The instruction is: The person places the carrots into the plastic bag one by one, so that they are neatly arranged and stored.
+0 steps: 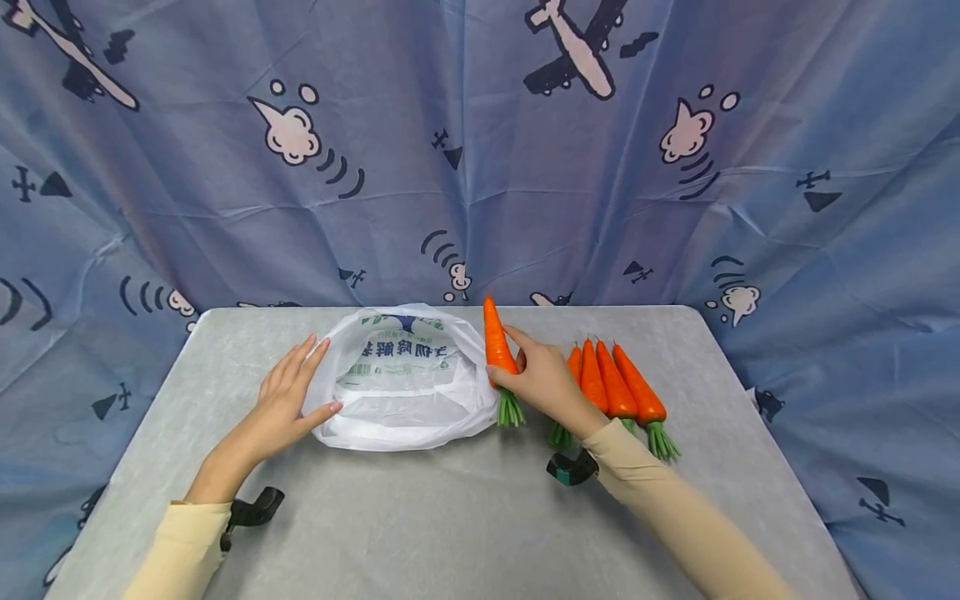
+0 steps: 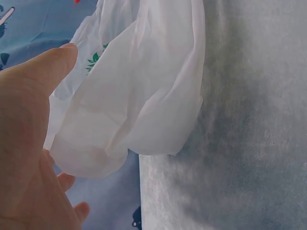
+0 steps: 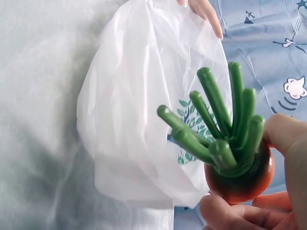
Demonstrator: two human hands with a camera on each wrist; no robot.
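A white plastic bag [image 1: 408,421] with printed lettering stands on the table, its mouth spread wide. My left hand [image 1: 288,404] rests against the bag's left side with fingers extended; in the left wrist view the thumb [image 2: 62,62] lies along the bag's edge. My right hand [image 1: 543,379] pinches an orange carrot [image 1: 497,337] near its top, beside the bag's right rim. The carrot's tip points away and its green stalks [image 3: 216,129] face the right wrist camera. To the right, several more carrots [image 1: 637,387] lie side by side, partly hidden behind the right hand and forearm.
A grey-white table [image 1: 450,525] carries everything. Behind it hangs a blue curtain [image 1: 480,208] printed with planes and clouds. Dark wrist-worn devices sit under both wrists, one by the left cuff [image 1: 255,507] and another by the right cuff [image 1: 572,468].
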